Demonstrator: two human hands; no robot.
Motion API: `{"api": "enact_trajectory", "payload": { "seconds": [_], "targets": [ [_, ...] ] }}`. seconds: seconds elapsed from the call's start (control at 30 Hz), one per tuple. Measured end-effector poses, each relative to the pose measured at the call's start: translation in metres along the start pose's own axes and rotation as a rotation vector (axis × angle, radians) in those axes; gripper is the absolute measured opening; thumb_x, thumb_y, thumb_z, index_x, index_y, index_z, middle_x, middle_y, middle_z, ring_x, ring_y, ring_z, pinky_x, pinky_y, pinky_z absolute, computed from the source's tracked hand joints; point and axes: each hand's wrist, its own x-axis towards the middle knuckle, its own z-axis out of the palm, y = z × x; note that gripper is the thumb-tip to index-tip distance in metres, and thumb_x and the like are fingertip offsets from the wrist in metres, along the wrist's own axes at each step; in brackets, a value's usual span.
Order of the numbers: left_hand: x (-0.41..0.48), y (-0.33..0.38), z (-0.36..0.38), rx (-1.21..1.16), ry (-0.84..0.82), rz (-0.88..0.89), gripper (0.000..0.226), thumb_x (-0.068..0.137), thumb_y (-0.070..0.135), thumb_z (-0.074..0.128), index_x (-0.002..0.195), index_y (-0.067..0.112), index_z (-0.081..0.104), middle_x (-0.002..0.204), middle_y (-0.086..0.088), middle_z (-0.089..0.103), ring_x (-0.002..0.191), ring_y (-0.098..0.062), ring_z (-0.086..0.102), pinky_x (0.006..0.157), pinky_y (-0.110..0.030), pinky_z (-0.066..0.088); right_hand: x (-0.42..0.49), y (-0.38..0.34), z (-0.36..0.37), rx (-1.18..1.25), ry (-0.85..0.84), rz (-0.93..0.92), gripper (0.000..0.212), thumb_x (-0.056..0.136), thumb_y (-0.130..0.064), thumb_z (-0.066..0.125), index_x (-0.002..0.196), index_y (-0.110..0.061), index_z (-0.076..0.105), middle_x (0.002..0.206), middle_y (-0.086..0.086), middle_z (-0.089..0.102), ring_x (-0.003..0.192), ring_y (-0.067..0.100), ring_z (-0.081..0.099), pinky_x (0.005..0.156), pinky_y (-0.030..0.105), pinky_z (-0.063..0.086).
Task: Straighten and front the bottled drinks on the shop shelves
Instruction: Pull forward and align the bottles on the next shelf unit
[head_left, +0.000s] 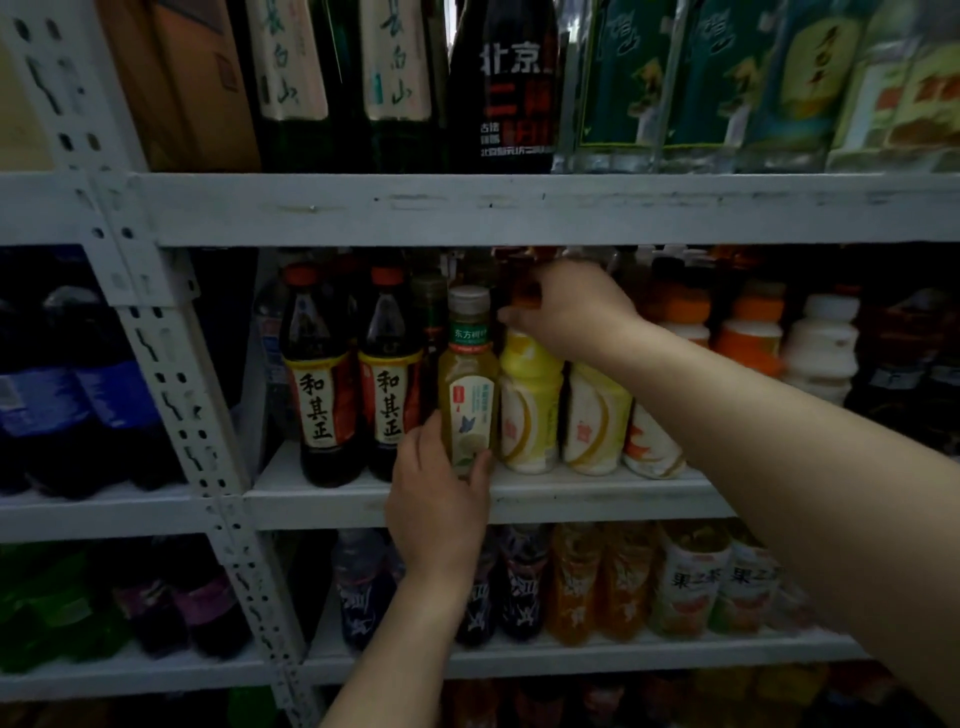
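A pale green tea bottle (467, 384) with a grey cap stands at the front edge of the middle shelf (597, 499). My left hand (436, 499) is wrapped around its base. My right hand (566, 306) reaches deeper in, above a yellow bottle (530, 410), and its fingers close around the top of a dark bottle (522, 283) in the row behind. Two dark bottles with cream labels (353, 384) stand to the left of the green one. Yellow, orange and white bottles line up to the right.
The upper shelf beam (519, 208) hangs low over my right hand. Tall green and black bottles (498, 88) stand above it. Dark cola bottles (78, 395) fill the left bay beyond a slotted upright (171, 374). Orange and purple drinks (587, 582) fill the lower shelf.
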Motion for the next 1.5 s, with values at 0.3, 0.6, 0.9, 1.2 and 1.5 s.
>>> {"api": "enact_trajectory", "payload": {
  "seconds": [0.3, 0.6, 0.9, 1.2, 1.5],
  "targets": [
    [0.001, -0.002, -0.005, 0.009, 0.06, 0.098, 0.057, 0.078, 0.032, 0.075, 0.126, 0.012, 0.053, 0.116, -0.006, 0.056, 0.101, -0.024, 0.06, 0.073, -0.031, 0.048, -0.002, 0.015, -0.022, 0.193, -0.212, -0.072, 0.028, 0.092, -0.025, 0.055, 0.119, -0.028, 0.058, 0.085, -0.015, 0.053, 0.065, 0.004, 0.054, 0.035, 0.009, 0.035],
    [-0.005, 0.01, -0.006, -0.052, 0.087, 0.266, 0.042, 0.078, 0.022, 0.073, 0.115, 0.006, 0.063, 0.105, -0.009, 0.061, 0.094, -0.025, 0.062, 0.068, -0.03, 0.051, -0.003, 0.015, -0.036, 0.085, -0.357, -0.173, 0.028, 0.09, -0.017, 0.049, 0.088, -0.039, 0.065, 0.089, -0.019, 0.061, 0.079, 0.002, 0.055, 0.052, 0.016, 0.04],
    [-0.017, 0.032, 0.008, -0.083, -0.098, 0.262, 0.035, 0.079, 0.018, 0.076, 0.109, 0.004, 0.068, 0.11, -0.011, 0.069, 0.098, -0.027, 0.067, 0.074, -0.036, 0.055, 0.006, 0.005, -0.022, -0.109, -0.148, -0.068, 0.029, 0.086, -0.043, 0.061, 0.1, -0.018, 0.065, 0.079, -0.004, 0.057, 0.066, 0.008, 0.048, 0.051, 0.024, 0.038],
    [-0.023, 0.027, 0.02, -0.048, -0.048, 0.298, 0.036, 0.07, 0.015, 0.084, 0.101, 0.003, 0.072, 0.11, -0.013, 0.07, 0.095, -0.025, 0.069, 0.075, -0.034, 0.056, -0.01, 0.02, -0.031, 0.036, -0.073, -0.157, 0.028, 0.09, -0.04, 0.052, 0.112, -0.027, 0.062, 0.103, -0.003, 0.062, 0.089, 0.016, 0.057, 0.059, 0.024, 0.038],
    [-0.018, 0.026, 0.023, -0.048, 0.002, 0.323, 0.031, 0.07, 0.016, 0.084, 0.095, 0.003, 0.072, 0.102, -0.012, 0.07, 0.091, -0.025, 0.068, 0.071, -0.033, 0.056, -0.021, 0.054, -0.03, -0.363, 0.114, 0.104, 0.05, 0.087, -0.065, 0.043, 0.073, -0.017, 0.052, 0.063, 0.001, 0.045, 0.052, 0.017, 0.042, 0.043, 0.024, 0.026]
  ]
}}
